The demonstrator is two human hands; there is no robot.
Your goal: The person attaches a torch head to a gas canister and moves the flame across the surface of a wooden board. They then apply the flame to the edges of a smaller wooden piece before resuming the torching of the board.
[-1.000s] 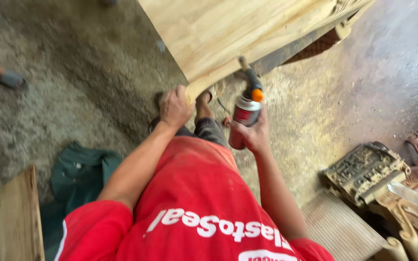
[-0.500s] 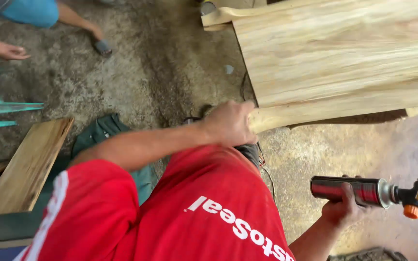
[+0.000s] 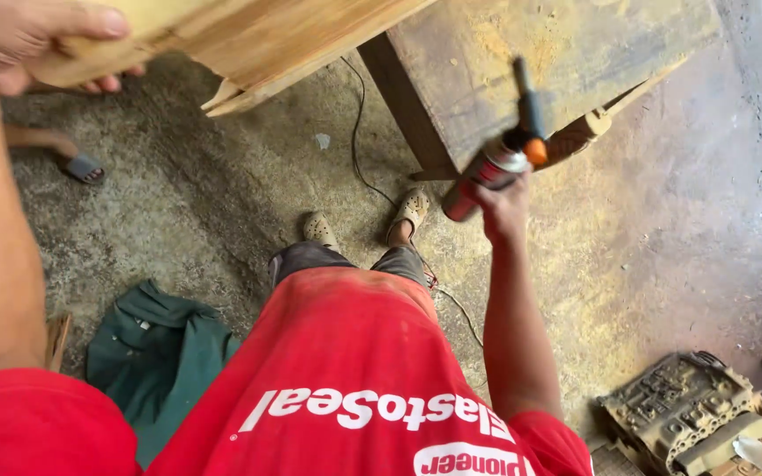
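My left hand (image 3: 33,42) grips the corner of a pale wooden panel (image 3: 249,40) that is lifted at the top of the view. My right hand (image 3: 504,207) holds a red gas torch canister (image 3: 487,172) with an orange knob and a dark nozzle pointing up. The torch is raised beside a worn brown table (image 3: 522,62). I wear a red shirt, and my feet in light shoes (image 3: 412,211) stand on the concrete floor below.
A thin cable (image 3: 359,150) runs over the floor by the table leg. A green cloth (image 3: 156,353) lies at lower left. Carved wooden pieces (image 3: 690,410) sit at lower right. Another person's sandalled foot (image 3: 81,163) is at left.
The panel has been lifted higher and now sits at the top left. My right hand brought the torch from low right up to the table edge, turning it upright.
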